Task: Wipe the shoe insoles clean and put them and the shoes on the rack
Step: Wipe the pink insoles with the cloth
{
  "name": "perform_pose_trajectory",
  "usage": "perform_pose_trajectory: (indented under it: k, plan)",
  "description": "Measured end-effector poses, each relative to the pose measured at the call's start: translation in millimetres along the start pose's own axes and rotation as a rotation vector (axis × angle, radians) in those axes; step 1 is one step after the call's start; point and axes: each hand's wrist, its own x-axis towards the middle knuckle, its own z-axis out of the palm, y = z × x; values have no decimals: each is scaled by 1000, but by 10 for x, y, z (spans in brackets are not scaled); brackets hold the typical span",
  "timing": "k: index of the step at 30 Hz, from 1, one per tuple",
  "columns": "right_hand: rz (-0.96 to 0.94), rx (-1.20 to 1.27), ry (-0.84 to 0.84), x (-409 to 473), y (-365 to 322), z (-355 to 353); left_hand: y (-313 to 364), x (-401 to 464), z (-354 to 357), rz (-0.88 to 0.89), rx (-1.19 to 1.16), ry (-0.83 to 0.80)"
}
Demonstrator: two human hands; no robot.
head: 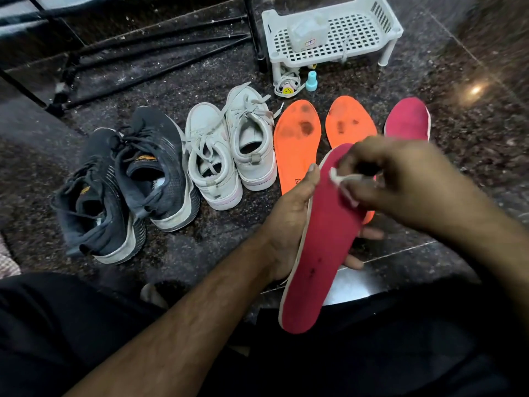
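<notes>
My left hand (289, 222) holds a pink insole (320, 253) from underneath, thumb on its left edge, tilted over my lap. My right hand (400, 181) pinches a small white wipe (342, 181) against the insole's upper part. On the floor lie two orange insoles (296, 144) (350, 121) with dark stains and a second pink insole (408, 118). A pair of white sneakers (229, 153) and a pair of black sneakers (128, 179) stand to the left.
A white plastic rack (369, 53) stands at the back, with a white tissue pack (307, 34) on it. A small blue bottle (311, 81) and coiled laces (287, 85) lie beneath it. Black metal rack bars (148, 53) run across the back left. The floor is dark granite.
</notes>
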Motion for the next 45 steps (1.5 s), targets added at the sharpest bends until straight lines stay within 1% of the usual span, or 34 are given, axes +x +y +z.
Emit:
perform_pose_trajectory:
  k: [2,3,4,5,8,9,10,11,12,15,17,18,19,22,23,24,25,28,30,32,36,37,39,42,43,44,45]
  plan:
    - [99,-70,195,37,96,-82,-8,1,7,-12,-5,-47]
    - [116,-82,229,41,108,-81,-8,-7,16,-10,-21,-45]
    - [94,-82,207,34,90,-54,-4,-13,31,-1,-34,-28]
    - [34,-72,132,14,43,0,4,-21,44,10,-50,-9]
    - [-160,3,-215,-75,-155,218,17,-17,23,31,-127,58]
    - [-188,14,-279,-90,-186,259,22,-16,4,27,-146,84]
    - [-190,26,-288,-88,-185,265,23,-9,-26,15,-142,92]
    - [-168,41,-249,-73,-157,240,19,-3,-43,-4,-123,71]
    - [-129,47,-174,-53,-109,193,10,2,-49,-16,-99,41]
    - [19,-38,115,20,41,-7,-3,9,-44,-30,-20,-39]
    - [75,-90,206,34,79,-54,5,-3,-13,-37,-10,-77]
    - [54,-100,195,28,60,-32,1,5,-18,-40,-14,-75]
    - [9,-86,143,12,20,15,10,2,-9,-44,-24,-58]
    - [-144,-10,-148,-56,-154,217,19,-3,-23,-54,-99,6]
    - [-168,-10,-192,-64,-178,246,25,-10,-21,-57,-125,10]
    - [-161,4,-191,-57,-173,237,24,-10,-27,-59,-132,9]
    - [-133,26,-154,-44,-139,200,16,-2,-41,-59,-120,1]
    - [-2,-7,56,4,6,17,12,-4,-51,-20,-41,-52]
    - [92,-20,131,22,87,-45,13,-12,-29,29,-9,-82]
    - [76,-32,95,10,78,-21,11,-6,-22,29,-25,-67]
    - [-153,-3,-231,-74,-144,159,28,7,-49,-61,-58,-6]
    - [-190,-18,-270,-82,-158,179,28,4,-48,-73,-58,1]
    - [-164,-9,-243,-56,-86,134,23,0,-42,-55,-72,-12]
    - [-46,-71,-64,7,102,-15,50,-9,-38,11,-62,-17]
    - [-21,-84,-34,11,126,-33,60,-11,-37,19,-51,-15]
    - [-13,-57,-46,3,115,-29,59,-5,-39,16,-46,-7]
    - [-26,-15,-107,-17,74,-1,47,2,-50,6,-46,11]
